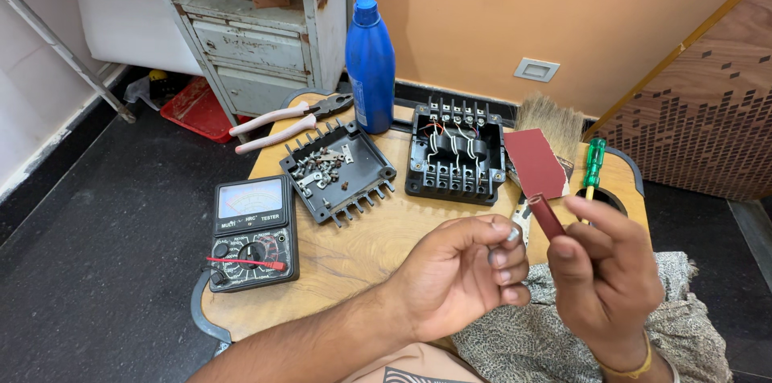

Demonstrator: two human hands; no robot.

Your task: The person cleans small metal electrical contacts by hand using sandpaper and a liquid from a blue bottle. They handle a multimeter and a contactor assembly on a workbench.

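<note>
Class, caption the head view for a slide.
Right hand holds rolled sandpaper; left hand pinches a small metal part.

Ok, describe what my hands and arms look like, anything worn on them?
Both are bare, with no gloves and no sleeves over the forearms. The right hand has a thin golden bangle around its wrist. The left hand wears nothing: no ring, watch or band shows on it or its forearm.
</note>
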